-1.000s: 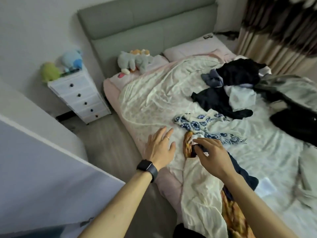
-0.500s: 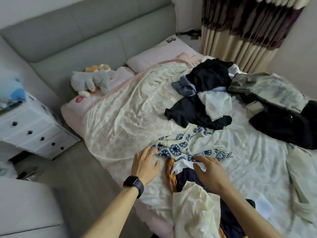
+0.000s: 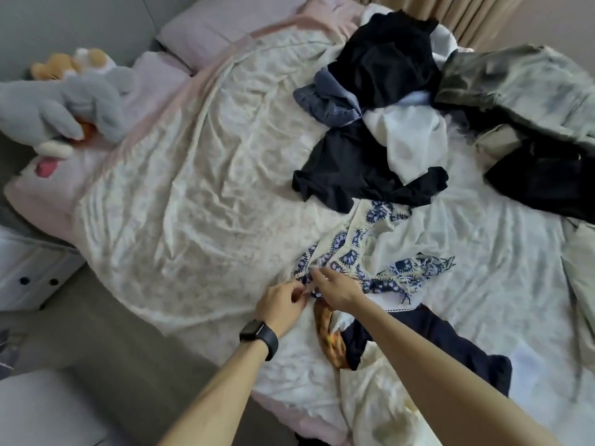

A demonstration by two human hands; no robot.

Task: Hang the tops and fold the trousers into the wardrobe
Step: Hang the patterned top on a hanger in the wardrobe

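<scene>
Bed (image 3: 193, 188): a cream quilt covered it, with a pink pillow (image 3: 206, 30) at its head; all the loose clothes lay on it.
Chest of drawers (image 3: 29, 272): white and beside the bed at the left edge; the drawers in view were closed, so their contents could not be seen.
Far heap (image 3: 383, 69): black, blue-grey and white garments were tangled together towards the curtain (image 3: 467, 14).
Grey-green garment (image 3: 521, 85): it was spread at the far right, with a black piece (image 3: 547, 181) lying against its near side.
Near heap: a navy garment (image 3: 434, 342), an orange printed cloth (image 3: 331, 342) and a cream garment (image 3: 380, 400) overlapped at the bed's near edge, under the right forearm.
Blue-and-white patterned garment (image 3: 357, 246): it was crumpled between the two heaps, its near end touching the orange cloth.
Plush toys (image 3: 64, 107): grey and orange, they lay on the pink sheet at the left.
Left hand (image 3: 283, 304): it had a dark watch (image 3: 259, 334) on the wrist, and its curled fingers pinched the patterned garment's near edge.
Right hand (image 3: 338, 288): it reached leftward, its fingertips closed on the same edge, almost touching the left hand.
</scene>
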